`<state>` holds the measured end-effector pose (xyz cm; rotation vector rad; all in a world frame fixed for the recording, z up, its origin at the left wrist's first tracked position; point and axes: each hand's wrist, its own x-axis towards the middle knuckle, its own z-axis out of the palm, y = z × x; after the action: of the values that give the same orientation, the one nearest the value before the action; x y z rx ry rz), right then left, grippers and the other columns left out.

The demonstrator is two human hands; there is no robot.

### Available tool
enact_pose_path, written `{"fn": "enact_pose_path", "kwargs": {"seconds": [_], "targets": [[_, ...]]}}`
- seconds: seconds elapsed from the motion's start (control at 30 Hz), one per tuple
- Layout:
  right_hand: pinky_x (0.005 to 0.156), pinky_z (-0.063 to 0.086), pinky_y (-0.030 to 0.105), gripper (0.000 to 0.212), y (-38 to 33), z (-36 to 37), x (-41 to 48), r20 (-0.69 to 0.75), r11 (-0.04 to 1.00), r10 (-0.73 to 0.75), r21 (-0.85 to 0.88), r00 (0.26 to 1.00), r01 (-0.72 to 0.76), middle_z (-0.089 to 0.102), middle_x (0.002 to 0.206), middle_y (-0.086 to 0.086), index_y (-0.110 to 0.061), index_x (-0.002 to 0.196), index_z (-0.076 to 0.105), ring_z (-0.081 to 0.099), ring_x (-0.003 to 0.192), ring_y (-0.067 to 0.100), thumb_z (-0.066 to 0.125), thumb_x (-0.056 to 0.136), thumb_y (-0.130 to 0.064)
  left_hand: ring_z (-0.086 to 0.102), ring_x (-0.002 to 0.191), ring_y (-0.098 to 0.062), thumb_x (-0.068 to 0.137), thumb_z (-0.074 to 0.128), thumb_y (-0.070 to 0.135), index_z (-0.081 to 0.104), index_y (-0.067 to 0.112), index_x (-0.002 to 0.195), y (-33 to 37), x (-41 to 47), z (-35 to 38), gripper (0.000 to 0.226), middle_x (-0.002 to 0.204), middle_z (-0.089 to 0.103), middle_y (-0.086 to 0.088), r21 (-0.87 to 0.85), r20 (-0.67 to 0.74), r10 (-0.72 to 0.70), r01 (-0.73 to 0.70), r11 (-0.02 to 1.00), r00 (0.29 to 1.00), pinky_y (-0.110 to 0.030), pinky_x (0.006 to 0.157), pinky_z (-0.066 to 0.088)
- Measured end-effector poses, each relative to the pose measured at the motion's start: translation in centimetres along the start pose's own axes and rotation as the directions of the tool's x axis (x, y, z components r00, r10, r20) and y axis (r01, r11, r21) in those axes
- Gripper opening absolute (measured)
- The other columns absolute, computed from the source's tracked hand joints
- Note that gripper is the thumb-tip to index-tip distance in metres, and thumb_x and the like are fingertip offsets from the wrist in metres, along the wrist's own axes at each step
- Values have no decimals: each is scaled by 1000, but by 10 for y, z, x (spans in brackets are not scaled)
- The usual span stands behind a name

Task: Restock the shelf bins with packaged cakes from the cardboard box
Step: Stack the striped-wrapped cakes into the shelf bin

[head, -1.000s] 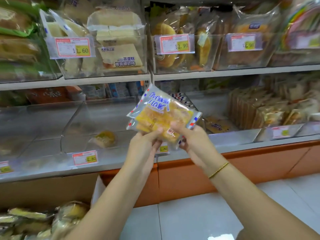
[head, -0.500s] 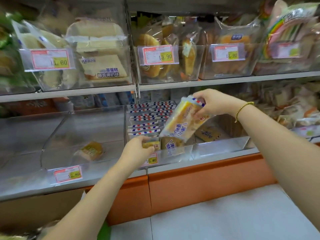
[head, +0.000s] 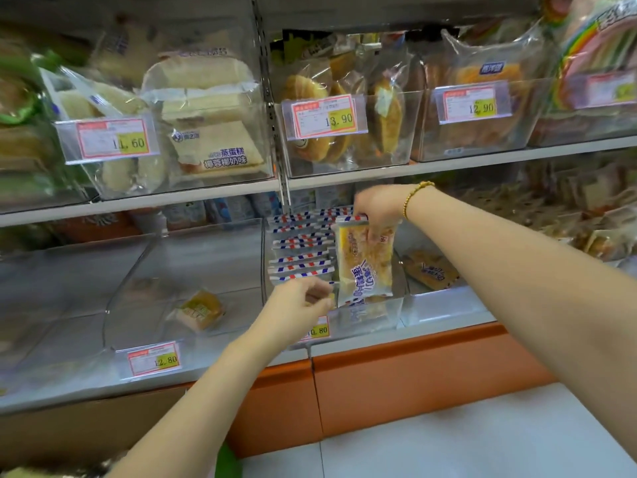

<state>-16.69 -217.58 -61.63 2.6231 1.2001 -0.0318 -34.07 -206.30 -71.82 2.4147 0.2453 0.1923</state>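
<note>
My right hand (head: 377, 208) fingers pinch a clear-wrapped yellow cake packet (head: 365, 267) partly inside the part-filled clear plastic bin (head: 396, 313); left hand (head: 296, 307) at bin front, hold indeterminate.

Two hands are counted, left hand (head: 298, 307) and right hand (head: 379, 207); one cake pack (head: 365, 267) is held; one lone pack (head: 200, 309) is seen; five price tags (head: 324, 115) are legible.

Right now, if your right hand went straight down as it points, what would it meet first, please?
Probably the clear bin: the right hand grips the cake packet by its top, and its lower end sits behind the bin's front wall. Depth is unclear.
</note>
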Motion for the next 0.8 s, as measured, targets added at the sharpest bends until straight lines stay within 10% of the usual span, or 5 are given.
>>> {"fn": "enact_pose_path", "kwargs": {"seconds": [0.2, 0.4, 0.53, 0.63, 0.8], "targets": [[83, 40, 25, 66, -9, 1, 6, -15, 994, -83, 77, 996, 84, 54, 130, 4, -14, 137, 51, 53, 114, 21, 76, 79, -33, 47, 129, -21, 97, 48, 46, 37, 11, 145, 16, 30, 31, 61, 145, 45, -5, 95, 284, -36, 9, 995, 958, -31, 104, 38], [92, 43, 29, 63, -3, 28, -4, 83, 984, -39, 179, 996, 23, 54, 132, 3, -14, 137, 50, 52, 114, 20, 73, 82, -34, 59, 106, -27, 95, 48, 49, 56, 9, 126, 26, 47, 45, 51, 121, 62, -11, 117, 415, -133, 92, 989, 900, -36, 86, 47], [71, 44, 23, 35, 5, 55, -8, 215, 980, -92, 191, 972, 50, 60, 108, 1, -13, 111, 61, 55, 95, 17, 69, 85, -37, 65, 94, -23, 93, 56, 29, 69, 11, 105, 24, 34, 39, 25, 102, 70, -7, 207, 86, -52, 34, 978, 995, -40, 83, 55], [77, 43, 24, 35, 3, 55, -5, 281, 981, -128, 176, 951, 80, 59, 113, 0, -17, 119, 59, 54, 99, 16, 63, 90, -35, 55, 115, -16, 91, 61, 24, 55, 20, 126, 27, 23, 29, 36, 125, 58, 2, 267, -248, 134, -65, 962, 959, -33, 95, 49], [93, 45, 30, 55, 12, 38, 3, 414, 936, -188, 351, 891, 34, 53, 125, -3, -20, 141, 44, 52, 118, 19, 63, 91, -32, 41, 131, -21, 80, 74, 33, 37, 22, 143, 27, 47, 20, 74, 143, 47, -3, 370, 13, 93, -91, 925, 996, -37, 106, 39]]}}
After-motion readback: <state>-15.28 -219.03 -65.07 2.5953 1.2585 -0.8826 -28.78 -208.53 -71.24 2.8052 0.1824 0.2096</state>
